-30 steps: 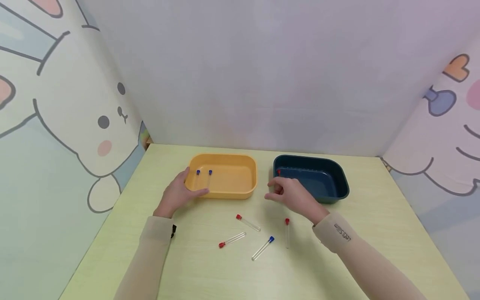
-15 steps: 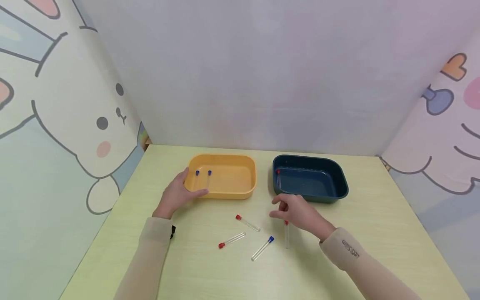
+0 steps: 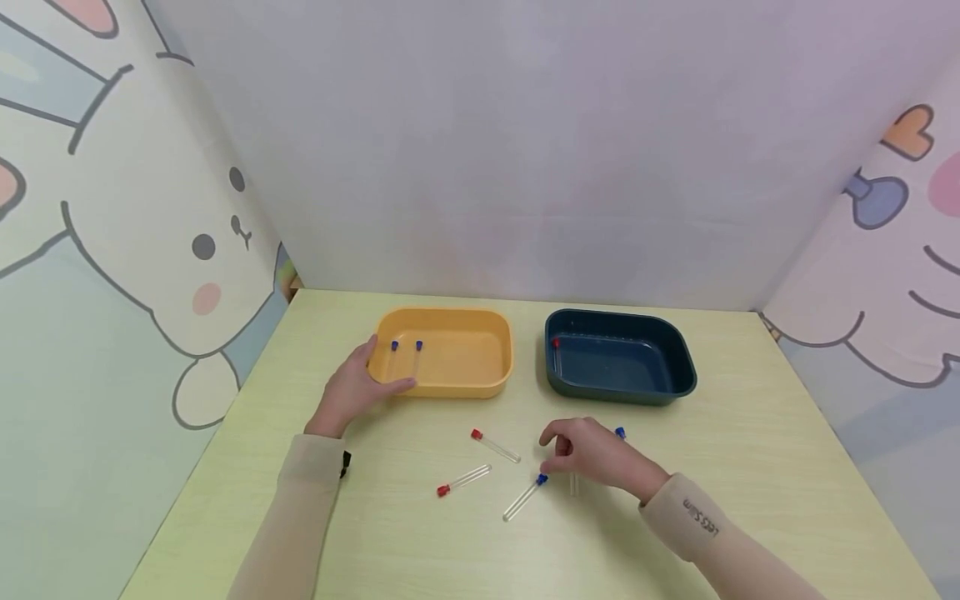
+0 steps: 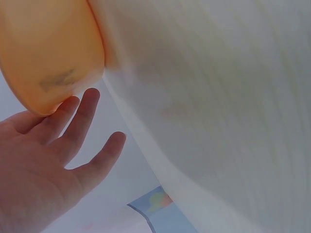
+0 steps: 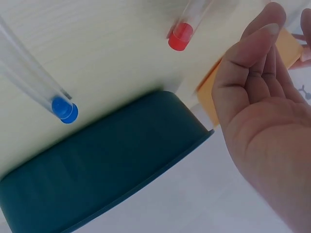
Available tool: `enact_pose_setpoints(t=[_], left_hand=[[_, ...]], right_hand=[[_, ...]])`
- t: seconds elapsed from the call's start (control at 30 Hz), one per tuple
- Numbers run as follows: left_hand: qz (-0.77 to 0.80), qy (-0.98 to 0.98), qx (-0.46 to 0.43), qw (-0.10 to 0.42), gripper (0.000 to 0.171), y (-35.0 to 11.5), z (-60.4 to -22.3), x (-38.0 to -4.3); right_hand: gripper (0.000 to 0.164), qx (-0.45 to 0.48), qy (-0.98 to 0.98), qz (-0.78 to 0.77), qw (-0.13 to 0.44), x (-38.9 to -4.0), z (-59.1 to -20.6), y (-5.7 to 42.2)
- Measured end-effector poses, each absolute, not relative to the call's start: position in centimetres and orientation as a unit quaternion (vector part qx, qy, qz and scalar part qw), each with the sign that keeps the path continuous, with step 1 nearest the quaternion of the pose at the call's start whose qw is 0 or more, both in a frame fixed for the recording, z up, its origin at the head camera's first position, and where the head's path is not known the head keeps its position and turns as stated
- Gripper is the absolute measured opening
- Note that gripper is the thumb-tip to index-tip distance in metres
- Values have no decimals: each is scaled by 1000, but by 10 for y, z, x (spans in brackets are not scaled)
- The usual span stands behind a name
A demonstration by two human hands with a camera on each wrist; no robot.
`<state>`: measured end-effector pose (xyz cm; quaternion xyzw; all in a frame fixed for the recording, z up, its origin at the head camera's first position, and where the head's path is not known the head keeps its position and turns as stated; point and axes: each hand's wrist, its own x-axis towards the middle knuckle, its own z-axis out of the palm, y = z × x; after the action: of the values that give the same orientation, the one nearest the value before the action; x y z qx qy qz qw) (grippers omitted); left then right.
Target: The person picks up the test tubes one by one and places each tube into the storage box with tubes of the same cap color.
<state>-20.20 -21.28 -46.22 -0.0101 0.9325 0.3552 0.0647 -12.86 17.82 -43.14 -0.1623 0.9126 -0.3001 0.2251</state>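
My left hand (image 3: 358,389) rests against the near left corner of a yellow tray (image 3: 450,390), thumb along the front wall. In the left wrist view its fingers (image 4: 82,121) are extended, some of them touching the tray. Two blue-capped tubes (image 3: 419,347) lie inside. My right hand (image 3: 592,452) hovers over the tabletop with loosely bent fingers and holds nothing. Its thumb side is close to the cap of a blue-capped tube (image 3: 523,500). A red-capped tube (image 5: 181,36) lies beneath the hand, mostly hidden in the head view.
A dark blue tray (image 3: 618,396) at the back right contains one red-capped tube (image 3: 557,344). Two more red-capped tubes (image 3: 496,446) lie on the table (image 3: 405,542) between the hands. Another blue cap (image 3: 620,432) shows behind the right wrist. A fabric backdrop (image 3: 480,167) stands behind.
My right hand has moved from the dark tray's near left edge toward me, over the loose tubes, uncovering the red-capped tube in that tray. The left hand stays on the yellow tray.
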Motion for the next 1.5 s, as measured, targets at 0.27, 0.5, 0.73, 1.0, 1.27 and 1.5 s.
enact_pose_setpoints(t=[0.27, 0.5, 0.73, 1.0, 1.27, 1.5], left_hand=[[356, 932, -11, 68, 134, -212, -462, -202], [358, 931, -12, 67, 135, -213, -463, -202], [358, 931, -12, 64, 133, -212, -463, -203], [357, 932, -16, 67, 133, -212, -463, -203], [355, 932, -17, 69, 134, -211, -464, -202], [355, 933, -16, 66, 134, -212, -463, -202]], right_hand=[[27, -195, 905, -299, 230, -127, -438, 176], [18, -216, 895, -302, 246, -124, -440, 174], [13, -223, 883, -314, 268, -123, -441, 173], [12, -242, 882, -301, 271, -123, -448, 174], [12, -271, 883, -285, 258, -124, -448, 176], [11, -286, 892, -267, 228, -129, -439, 179]])
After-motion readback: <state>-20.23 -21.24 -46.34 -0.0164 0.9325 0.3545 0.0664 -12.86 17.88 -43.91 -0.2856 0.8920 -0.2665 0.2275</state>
